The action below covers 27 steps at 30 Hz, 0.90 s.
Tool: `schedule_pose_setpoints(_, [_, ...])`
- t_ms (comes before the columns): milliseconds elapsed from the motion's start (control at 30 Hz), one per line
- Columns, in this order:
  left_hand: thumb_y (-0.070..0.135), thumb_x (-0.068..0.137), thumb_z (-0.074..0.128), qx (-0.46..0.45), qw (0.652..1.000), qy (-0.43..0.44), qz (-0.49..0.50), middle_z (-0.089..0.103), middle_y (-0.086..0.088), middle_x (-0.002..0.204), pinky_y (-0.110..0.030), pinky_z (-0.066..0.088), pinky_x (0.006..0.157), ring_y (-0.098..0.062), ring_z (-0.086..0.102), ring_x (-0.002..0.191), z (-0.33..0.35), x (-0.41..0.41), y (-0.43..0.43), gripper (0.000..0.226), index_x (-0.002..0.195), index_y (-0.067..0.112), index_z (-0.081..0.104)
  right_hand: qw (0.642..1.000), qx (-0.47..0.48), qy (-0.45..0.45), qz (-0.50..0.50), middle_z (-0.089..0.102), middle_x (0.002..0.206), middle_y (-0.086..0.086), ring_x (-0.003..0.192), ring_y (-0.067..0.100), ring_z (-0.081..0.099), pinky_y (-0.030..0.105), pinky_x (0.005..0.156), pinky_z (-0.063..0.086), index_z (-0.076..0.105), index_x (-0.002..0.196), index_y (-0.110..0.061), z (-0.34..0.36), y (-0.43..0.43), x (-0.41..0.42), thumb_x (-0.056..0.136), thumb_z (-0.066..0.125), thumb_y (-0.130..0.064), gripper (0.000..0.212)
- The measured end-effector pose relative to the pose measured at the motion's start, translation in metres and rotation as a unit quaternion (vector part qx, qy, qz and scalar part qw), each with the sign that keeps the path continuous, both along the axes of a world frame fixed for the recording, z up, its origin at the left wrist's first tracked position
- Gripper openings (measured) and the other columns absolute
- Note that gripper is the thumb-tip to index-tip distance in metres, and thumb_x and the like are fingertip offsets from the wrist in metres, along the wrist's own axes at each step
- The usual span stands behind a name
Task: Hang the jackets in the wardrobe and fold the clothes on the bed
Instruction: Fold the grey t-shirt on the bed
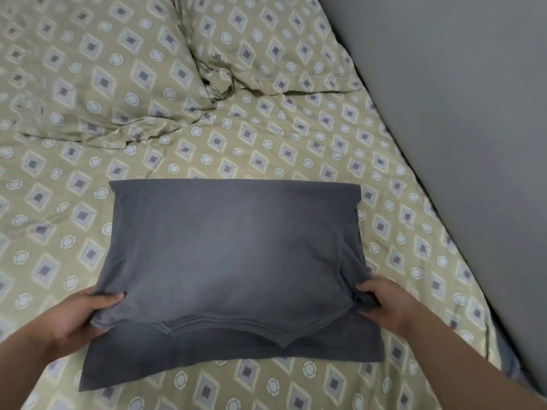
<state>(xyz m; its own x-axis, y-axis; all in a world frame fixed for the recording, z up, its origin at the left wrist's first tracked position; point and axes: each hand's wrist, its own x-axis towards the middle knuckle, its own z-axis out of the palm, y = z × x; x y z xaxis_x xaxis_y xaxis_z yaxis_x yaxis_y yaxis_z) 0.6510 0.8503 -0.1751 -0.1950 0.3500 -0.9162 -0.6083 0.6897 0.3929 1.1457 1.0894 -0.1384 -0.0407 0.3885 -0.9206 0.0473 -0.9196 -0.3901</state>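
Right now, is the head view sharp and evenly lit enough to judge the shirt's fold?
Head view: soft overall, no hard shadows; a paler patch washes the middle of the shirt; the bed edge by the wall bows from wide-angle distortion; fold edges read clearly.

Your dark grey garment [231, 247] lies folded on the patterned bed [266, 155], the fold running straight along its far edge. Your left hand [85, 312] and right hand [384, 303] pinch the upper layer's near corners, bunching them, while the lower layer spreads flat and juts out toward you.
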Motion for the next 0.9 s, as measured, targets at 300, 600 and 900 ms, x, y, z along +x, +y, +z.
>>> schedule_pose_setpoints(300, [-0.001,0.072,0.056,-0.034,0.996,0.008,0.084,0.047,-0.001,0.048,-0.008,0.033,0.036,-0.002,0.041,0.033,0.012,0.02,-0.002,0.021,0.093,0.001,0.054,0.998,0.028,-0.026,0.042,0.07,0.114,0.017,0.106,0.033,0.066,0.04,0.078,0.059,0.065,0.118,-0.005,-0.003,-0.013,0.011,0.094,0.061,0.001,0.025])
schedule_pose_setpoints(600, [0.026,0.072,0.081,-0.086,0.637,0.667,-0.377,0.055,-0.034,0.091,-0.057,0.049,0.074,-0.052,0.054,0.083,0.046,0.107,0.059,0.047,0.102,-0.002,0.058,0.897,0.167,-0.32,0.254,0.063,0.093,0.006,0.085,0.025,0.061,0.032,0.06,0.04,0.059,0.1,-0.011,-0.007,-0.028,0.021,0.086,0.071,-0.04,0.034])
schedule_pose_setpoints(900, [0.061,0.082,0.066,0.132,0.814,0.337,-0.455,0.055,-0.008,0.122,-0.036,0.049,0.088,-0.027,0.057,0.11,0.051,0.352,0.251,0.069,0.127,0.012,0.051,0.949,0.167,-0.17,0.208,0.061,0.074,0.005,0.059,0.009,0.059,0.026,0.054,0.044,0.054,0.081,-0.01,0.004,-0.045,0.01,0.086,0.064,-0.017,0.013])
